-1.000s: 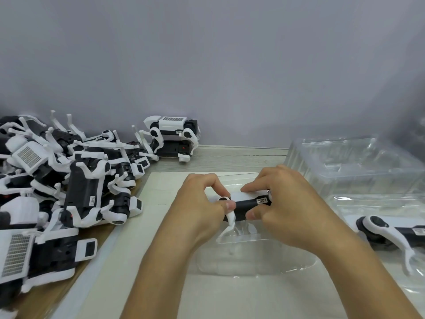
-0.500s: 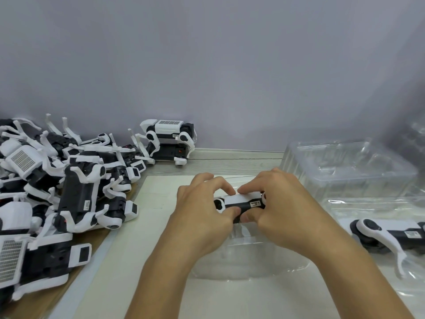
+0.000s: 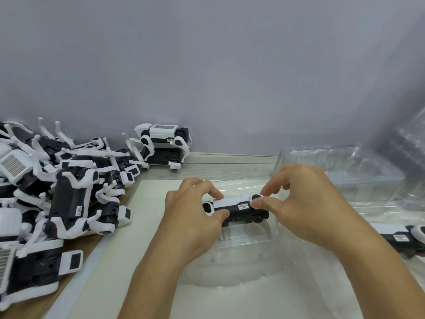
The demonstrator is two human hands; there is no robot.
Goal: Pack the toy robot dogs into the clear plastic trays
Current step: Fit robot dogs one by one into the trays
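Head view: both my hands hold one toy robot dog [image 3: 236, 207] over the clear plastic tray [image 3: 230, 268].

My left hand [image 3: 193, 217] grips the dog's left end, thumb under its black side and fingers curled over the white top; my right hand [image 3: 305, 203] pinches the round white joint at its right end. The dog lies lengthwise between my hands, above the tray's far part. Left of the tray sits the pile of loose dogs [image 3: 57, 192]; right of it a stack of empty trays [image 3: 340, 171] and another packed dog [image 3: 402, 238]. Since half a second ago my hands have spread apart, baring more of the dog's body.
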